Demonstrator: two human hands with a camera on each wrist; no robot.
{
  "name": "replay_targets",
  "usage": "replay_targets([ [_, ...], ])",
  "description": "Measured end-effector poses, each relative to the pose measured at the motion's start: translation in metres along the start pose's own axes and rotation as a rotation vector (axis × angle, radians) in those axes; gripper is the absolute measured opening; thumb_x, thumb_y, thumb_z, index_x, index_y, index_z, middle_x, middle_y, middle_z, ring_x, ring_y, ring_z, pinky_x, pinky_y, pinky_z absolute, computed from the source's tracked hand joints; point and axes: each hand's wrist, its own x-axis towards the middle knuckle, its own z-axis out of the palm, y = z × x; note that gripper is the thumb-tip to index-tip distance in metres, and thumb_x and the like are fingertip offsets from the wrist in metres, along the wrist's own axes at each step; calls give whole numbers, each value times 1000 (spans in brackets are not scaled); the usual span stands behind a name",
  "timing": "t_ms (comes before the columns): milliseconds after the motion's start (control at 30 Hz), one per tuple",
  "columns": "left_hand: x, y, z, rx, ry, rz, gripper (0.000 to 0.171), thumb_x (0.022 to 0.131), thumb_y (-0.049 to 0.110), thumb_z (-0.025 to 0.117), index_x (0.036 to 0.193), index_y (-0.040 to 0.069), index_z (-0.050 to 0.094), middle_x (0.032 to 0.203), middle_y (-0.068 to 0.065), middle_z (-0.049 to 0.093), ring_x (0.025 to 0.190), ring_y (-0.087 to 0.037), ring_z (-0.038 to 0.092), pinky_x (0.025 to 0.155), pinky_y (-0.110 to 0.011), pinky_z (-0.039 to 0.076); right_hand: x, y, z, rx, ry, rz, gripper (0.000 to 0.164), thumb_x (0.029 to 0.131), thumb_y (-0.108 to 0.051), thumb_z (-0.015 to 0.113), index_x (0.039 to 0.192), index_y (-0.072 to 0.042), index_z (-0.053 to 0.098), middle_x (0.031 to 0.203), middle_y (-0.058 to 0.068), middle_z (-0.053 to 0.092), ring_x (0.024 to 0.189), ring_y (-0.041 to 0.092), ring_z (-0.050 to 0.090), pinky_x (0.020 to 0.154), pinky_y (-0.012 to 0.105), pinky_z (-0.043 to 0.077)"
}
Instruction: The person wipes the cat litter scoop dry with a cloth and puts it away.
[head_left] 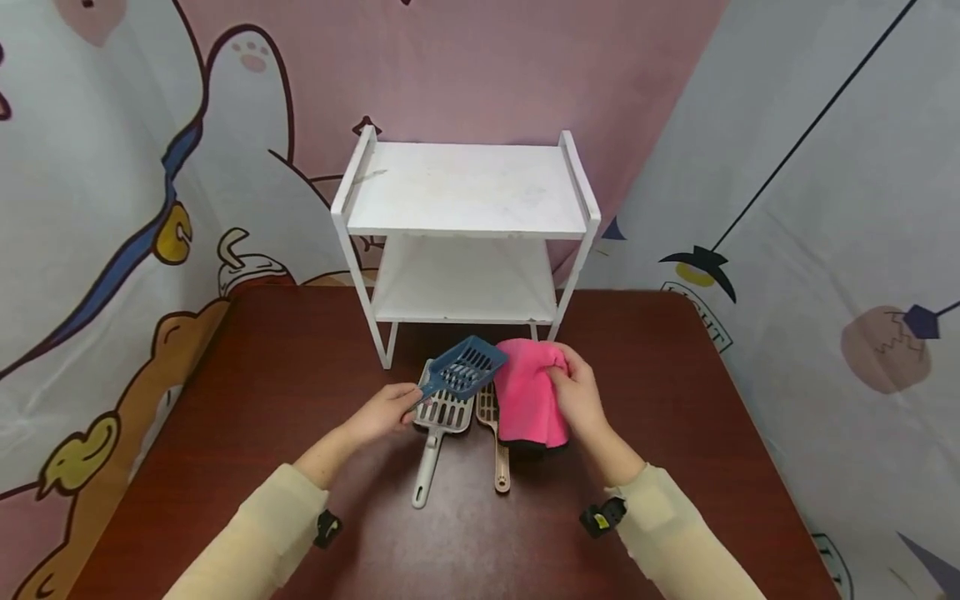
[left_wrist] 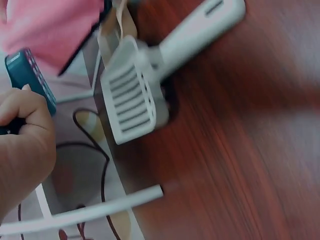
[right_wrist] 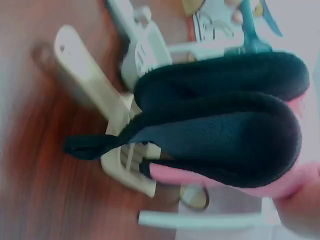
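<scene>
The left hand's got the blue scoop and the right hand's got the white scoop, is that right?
Not quite: the right hand holds the pink cloth, not the white scoop, which lies on the table. The head view shows it. The left hand does have the blue scoop.
</scene>
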Motion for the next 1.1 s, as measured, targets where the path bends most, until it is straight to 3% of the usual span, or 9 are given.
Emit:
replay_targets([
  [167, -2, 10, 23, -118, -32, -62, 29, 103, 13, 26, 103, -9, 45, 57, 5, 33, 44, -3, 24, 42, -17, 21, -16, -11, 19, 88, 126, 6, 33, 93, 0, 42, 124, -2, 53, 105, 18, 57, 82, 10, 54, 70, 14, 44],
  [367, -4, 17, 44, -136, 16, -121, 27, 103, 16, 24, 98, -1, 44, 53, 6, 31, 43, -5, 27, 40, -18, 22, -28, -13, 42, 77, 226, -90, 30, 91, 4, 45, 118, 0, 57, 82, 13, 50, 78, 17, 50, 65, 16, 40],
  [533, -3, 21, 49, -131, 85, -134, 27, 103, 17, 23, 96, 2, 44, 53, 5, 31, 43, -6, 27, 40, -19, 22, -40, -9, 57, 28, 208, -105, 29, 90, 4, 48, 117, -1, 59, 79, 11, 51, 76, 18, 52, 64, 17, 41],
  [667, -4, 25, 47, -125, 109, -137, 26, 103, 15, 23, 97, 1, 44, 53, 4, 32, 44, -7, 27, 41, -19, 22, -45, -7, 60, 32, 166, -86, 31, 89, 5, 47, 118, 1, 58, 83, 15, 54, 76, 16, 51, 66, 17, 42],
  [733, -5, 25, 42, -116, 103, -119, 26, 102, 14, 24, 97, -1, 45, 54, 4, 33, 44, -8, 28, 41, -20, 22, -43, -6, 57, 102, 152, -41, 30, 89, 6, 46, 117, 2, 58, 82, 14, 54, 73, 12, 52, 65, 17, 43],
  [967, -8, 20, 16, -93, 34, -19, 27, 103, 15, 28, 101, -5, 45, 55, 6, 34, 42, -5, 28, 40, -19, 23, -19, -11, 36, 523, 129, 174, 31, 91, 7, 40, 120, 13, 48, 89, 0, 58, 74, 3, 59, 67, 16, 50],
  [1100, -10, 15, 2, -104, -29, 16, 26, 103, 17, 29, 98, -3, 46, 55, 7, 33, 43, -4, 28, 40, -18, 23, -12, -14, 27, 576, 121, 200, 29, 92, 7, 39, 119, 13, 47, 87, -2, 57, 75, 3, 59, 69, 16, 50],
])
